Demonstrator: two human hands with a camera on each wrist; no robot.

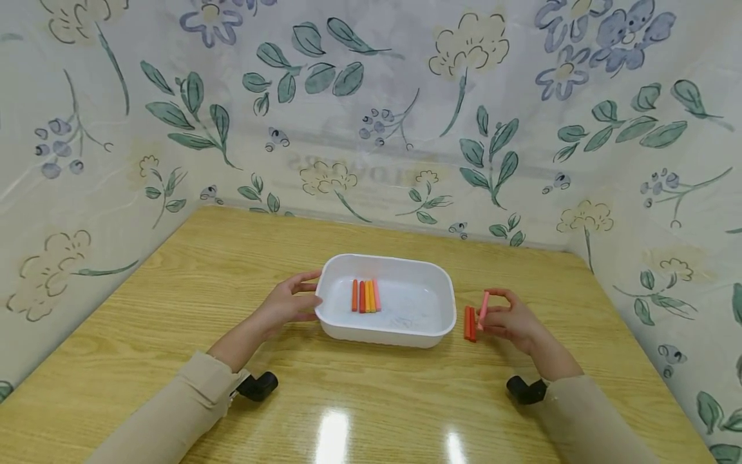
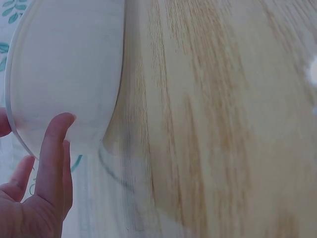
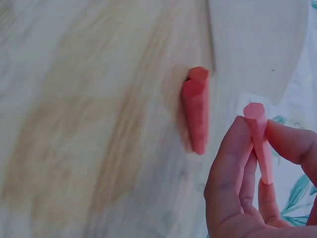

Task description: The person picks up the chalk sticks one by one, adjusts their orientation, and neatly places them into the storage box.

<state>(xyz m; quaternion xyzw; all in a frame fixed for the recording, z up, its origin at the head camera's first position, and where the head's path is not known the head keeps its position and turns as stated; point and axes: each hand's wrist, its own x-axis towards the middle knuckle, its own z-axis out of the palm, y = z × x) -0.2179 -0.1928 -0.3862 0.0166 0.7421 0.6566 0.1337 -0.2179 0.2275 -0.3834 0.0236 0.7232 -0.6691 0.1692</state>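
Note:
A white plastic tray (image 1: pixel 377 332) stands on the table, with several crayons (image 1: pixel 366 296) in red, orange, yellow-orange and pink lined up side by side in its left part. At the tray's left end my left hand (image 1: pixel 285 303) grips the rim. In the left wrist view its fingers (image 2: pixel 54 148) lie against the outer wall. Right of the tray, my right hand (image 1: pixel 518 324) pinches a pink crayon (image 3: pixel 258 134) between thumb and fingers, held steeply above the table. Just left of that hand, a red crayon (image 3: pixel 195 109) and an orange-red crayon (image 3: pixel 199 73) lie together on the table.
The wood-grain table (image 1: pixel 243 238) is enclosed at the back and sides by a floral sheet (image 1: pixel 371 96). Black wrist mounts (image 1: pixel 259 386) show below both forearms. Light glares off the table's front.

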